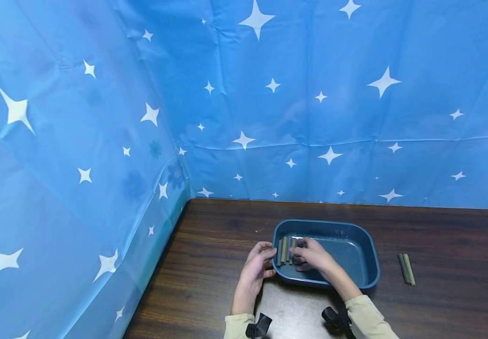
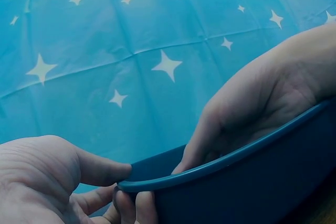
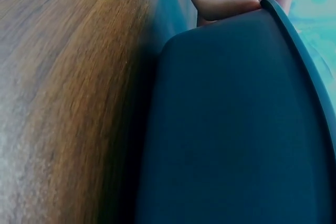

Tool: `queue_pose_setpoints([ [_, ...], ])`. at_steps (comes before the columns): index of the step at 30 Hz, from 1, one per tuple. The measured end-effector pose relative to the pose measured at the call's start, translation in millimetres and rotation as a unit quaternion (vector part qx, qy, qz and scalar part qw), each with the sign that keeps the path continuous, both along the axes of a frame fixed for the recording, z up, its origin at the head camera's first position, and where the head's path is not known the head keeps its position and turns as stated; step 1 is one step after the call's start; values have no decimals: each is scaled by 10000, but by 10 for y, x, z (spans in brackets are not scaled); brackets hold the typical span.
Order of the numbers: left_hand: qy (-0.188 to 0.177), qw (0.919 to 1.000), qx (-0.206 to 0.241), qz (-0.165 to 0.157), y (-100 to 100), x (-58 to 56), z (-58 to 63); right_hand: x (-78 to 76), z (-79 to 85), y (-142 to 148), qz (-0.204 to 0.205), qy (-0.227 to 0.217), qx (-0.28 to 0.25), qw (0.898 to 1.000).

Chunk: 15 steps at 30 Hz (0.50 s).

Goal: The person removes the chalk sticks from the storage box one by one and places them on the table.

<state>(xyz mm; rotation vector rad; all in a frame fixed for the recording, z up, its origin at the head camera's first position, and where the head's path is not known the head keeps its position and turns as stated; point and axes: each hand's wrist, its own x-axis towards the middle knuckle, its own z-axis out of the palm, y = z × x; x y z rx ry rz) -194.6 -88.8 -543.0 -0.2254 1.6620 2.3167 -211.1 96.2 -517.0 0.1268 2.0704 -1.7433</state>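
Observation:
A deep blue rectangular basin (image 1: 350, 258) with rounded corners stands on the table. My left hand (image 1: 254, 269) pinches its left end, thumb on the rim (image 2: 173, 181) and fingers bent below it. Inside the basin, against the left wall, several short greenish and grey sticks (image 1: 284, 250) lie side by side. My right hand (image 1: 317, 257) reaches over the near rim, with thumb and fingers around the rightmost stick (image 1: 293, 249) of that row. In the left wrist view its fingertips are hidden behind the basin wall; the right wrist view shows mainly the basin's outer side (image 3: 226, 119).
To the right of the basin, two similar sticks (image 1: 407, 269) lie together on the dark wooden table (image 1: 451, 292). A blue curtain with white stars (image 1: 290, 117) hangs behind the table and along its left side.

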Motion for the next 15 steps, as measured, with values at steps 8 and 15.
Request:
queue_pose_setpoints([
  [8,-32,10000,19,-4,-6,-20,-24,-34,-26,-70,145,141,13,9998],
  [15,-27,10000,75,2,6,-10,-19,-58,-37,-154,59,202,12,9998],
])
